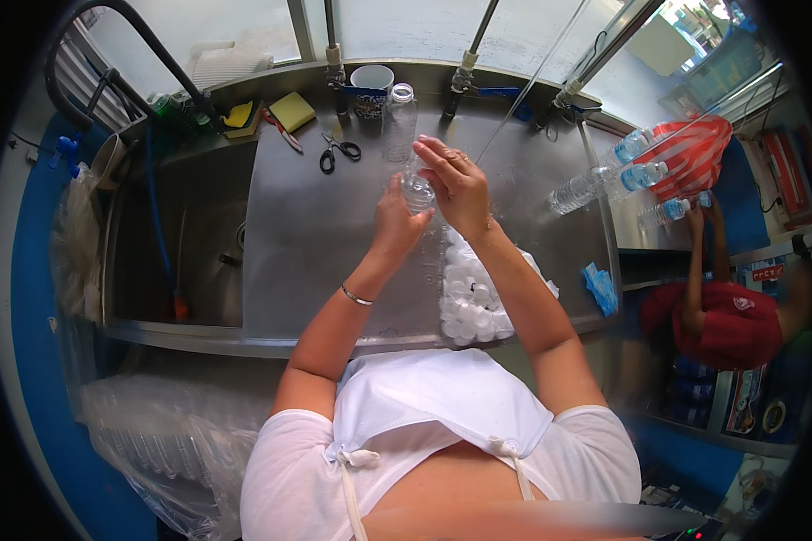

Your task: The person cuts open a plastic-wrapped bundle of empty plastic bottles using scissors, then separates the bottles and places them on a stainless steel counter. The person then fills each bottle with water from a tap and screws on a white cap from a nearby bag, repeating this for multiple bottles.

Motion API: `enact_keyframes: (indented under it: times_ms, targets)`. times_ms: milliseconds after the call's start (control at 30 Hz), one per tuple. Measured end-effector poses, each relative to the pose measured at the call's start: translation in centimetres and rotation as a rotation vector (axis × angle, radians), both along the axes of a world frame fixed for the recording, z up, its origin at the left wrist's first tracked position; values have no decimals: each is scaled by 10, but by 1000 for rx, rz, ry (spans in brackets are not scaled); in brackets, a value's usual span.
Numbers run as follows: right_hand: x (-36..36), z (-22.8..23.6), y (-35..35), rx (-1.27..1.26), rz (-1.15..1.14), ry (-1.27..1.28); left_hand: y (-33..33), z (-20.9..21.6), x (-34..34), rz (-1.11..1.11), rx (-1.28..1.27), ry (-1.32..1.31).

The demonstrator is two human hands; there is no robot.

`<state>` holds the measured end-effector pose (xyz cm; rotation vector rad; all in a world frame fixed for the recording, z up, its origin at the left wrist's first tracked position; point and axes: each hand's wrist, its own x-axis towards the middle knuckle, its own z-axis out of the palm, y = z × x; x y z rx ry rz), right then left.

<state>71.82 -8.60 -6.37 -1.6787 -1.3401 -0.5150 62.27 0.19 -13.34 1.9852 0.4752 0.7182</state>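
My left hand is wrapped round the lower part of a clear plastic bottle above the steel counter. At the bottle's upper end is my right hand, its fingers stretched out to the upper left. They hide the bottle's top, so whether a cap is on it cannot be seen. Just beyond, another clear bottle stands upright with no cap. Under my right forearm lies a clear bag of white bottle caps.
Scissors, red-handled pliers and a yellow pad lie at the back left, near a patterned mug. A sink is at left. At right, several labelled bottles stand near a co-worker in red.
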Motion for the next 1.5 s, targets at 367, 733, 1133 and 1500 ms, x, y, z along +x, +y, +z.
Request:
enact_keyframes:
  times_ms: [367, 733, 1133, 1500]
  targets:
    - [68, -32, 69, -197, -227, 262, 50, -35, -23, 133, 100, -209]
    - [52, -20, -59, -303, -230, 360, 49, -35, -7, 85, 66, -145]
    - [59, 3, -44, -249, -269, 268, 56, -46, -7, 113, 148, -111]
    - [56, -1, -47, -131, -253, 227, 56, -48, -5, 69, 56, -140]
